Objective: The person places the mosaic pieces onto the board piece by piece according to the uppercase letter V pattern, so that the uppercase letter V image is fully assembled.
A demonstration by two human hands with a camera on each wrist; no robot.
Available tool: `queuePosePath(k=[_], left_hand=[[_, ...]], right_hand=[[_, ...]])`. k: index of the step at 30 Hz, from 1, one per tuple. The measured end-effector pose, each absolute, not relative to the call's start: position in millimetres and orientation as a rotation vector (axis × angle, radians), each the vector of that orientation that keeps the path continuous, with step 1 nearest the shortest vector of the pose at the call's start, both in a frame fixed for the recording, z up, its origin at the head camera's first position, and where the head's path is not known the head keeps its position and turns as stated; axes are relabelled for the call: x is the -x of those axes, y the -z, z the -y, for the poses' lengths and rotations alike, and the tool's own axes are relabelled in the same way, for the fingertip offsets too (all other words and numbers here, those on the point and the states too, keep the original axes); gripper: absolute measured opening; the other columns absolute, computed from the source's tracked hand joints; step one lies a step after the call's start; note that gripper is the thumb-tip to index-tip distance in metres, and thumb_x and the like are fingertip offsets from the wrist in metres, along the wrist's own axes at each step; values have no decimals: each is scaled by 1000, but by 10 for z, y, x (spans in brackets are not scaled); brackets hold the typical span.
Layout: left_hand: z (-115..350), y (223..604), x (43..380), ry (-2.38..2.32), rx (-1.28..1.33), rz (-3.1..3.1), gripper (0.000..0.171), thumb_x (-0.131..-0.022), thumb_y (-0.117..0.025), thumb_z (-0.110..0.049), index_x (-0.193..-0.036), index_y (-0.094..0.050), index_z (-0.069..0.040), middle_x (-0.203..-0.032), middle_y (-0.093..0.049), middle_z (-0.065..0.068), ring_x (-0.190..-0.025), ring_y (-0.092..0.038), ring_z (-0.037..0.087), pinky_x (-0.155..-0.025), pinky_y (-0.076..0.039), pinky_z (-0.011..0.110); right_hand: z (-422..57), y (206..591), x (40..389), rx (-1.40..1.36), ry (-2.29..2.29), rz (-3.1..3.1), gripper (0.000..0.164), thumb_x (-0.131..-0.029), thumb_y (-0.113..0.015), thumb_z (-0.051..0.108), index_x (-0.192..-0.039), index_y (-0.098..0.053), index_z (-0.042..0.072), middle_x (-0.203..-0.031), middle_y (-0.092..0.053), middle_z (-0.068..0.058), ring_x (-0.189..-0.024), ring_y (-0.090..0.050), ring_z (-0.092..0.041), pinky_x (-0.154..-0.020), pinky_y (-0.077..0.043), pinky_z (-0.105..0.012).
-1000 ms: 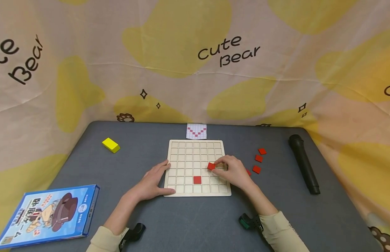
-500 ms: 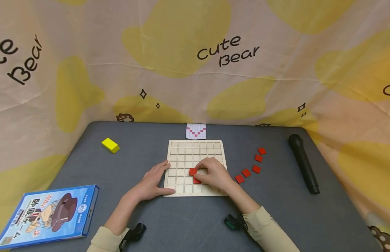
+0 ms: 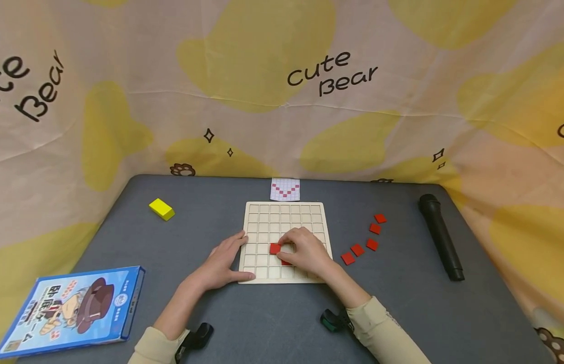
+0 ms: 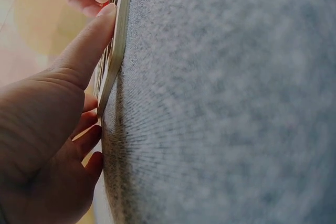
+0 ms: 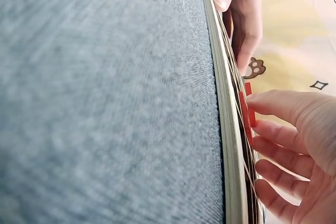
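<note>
A pale gridded board lies on the table. My left hand rests at its left edge, thumb over the near corner and fingers spread along the side. Between thumb and forefinger, my right hand pinches a red square tile over a cell left of the board's middle. A second red tile sits in the grid just below, partly hidden by the right thumb. From the right wrist view, the pinched tile appears close to the board's surface, slightly raised.
Several loose red tiles lie right of the board. A small card with a V of red squares stands behind it. A yellow block is back left, a blue box front left, and a black microphone at right.
My right hand has carried the pinched red tile leftward across the board, from right of the seated tile to its upper left. The left hand has stayed at the board's edge.
</note>
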State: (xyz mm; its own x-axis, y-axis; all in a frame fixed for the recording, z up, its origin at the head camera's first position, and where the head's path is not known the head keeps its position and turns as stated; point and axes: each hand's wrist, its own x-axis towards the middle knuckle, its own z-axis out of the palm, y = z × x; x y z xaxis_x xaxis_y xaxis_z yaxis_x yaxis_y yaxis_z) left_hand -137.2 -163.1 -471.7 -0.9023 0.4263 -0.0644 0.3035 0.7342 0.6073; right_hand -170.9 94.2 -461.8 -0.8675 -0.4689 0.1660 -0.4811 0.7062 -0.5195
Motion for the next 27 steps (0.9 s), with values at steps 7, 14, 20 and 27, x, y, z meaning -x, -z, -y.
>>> queuePosePath(k=[7, 14, 20, 27], left_hand=[[1623, 4727, 1365, -903, -588, -2741, 94, -78, -79, -47, -147, -36, 1, -156, -26, 19, -141, -25, 41, -104, -24, 66], [1628, 4719, 1366, -913, -583, -2737, 94, -79, -79, -45, -148, -35, 1, -157, -25, 19, -142, -24, 41, -104, -24, 67], [1635, 4727, 1374, -910, -591, -2735, 94, -79, -79, -46, -148, -36, 1, -157, -25, 19, -142, -24, 41, -104, -24, 66], [1632, 4723, 1371, -912, -586, -2734, 95, -79, -79, -47, -148, -36, 1, -157, -25, 18, -141, -24, 42, -105, -24, 66]], right_hand=[[-938, 4637, 1720, -797, -878, 2887, 21, -80, -79, 29, -96, -73, 17, -98, -67, 6, -90, -55, -12, -80, -47, -31], [-933, 4642, 1730, -769, -923, 2891, 21, -80, -78, 26, -97, -73, 16, -97, -67, 5, -91, -54, -13, -80, -47, -32], [-933, 4645, 1732, -778, -937, 2878, 21, -80, -78, 24, -98, -73, 14, -99, -67, 3, -93, -55, -16, -82, -47, -34], [-930, 4650, 1736, -789, -936, 2866, 20, -80, -78, 23, -98, -73, 15, -99, -67, 3, -95, -56, -17, -84, -47, -33]])
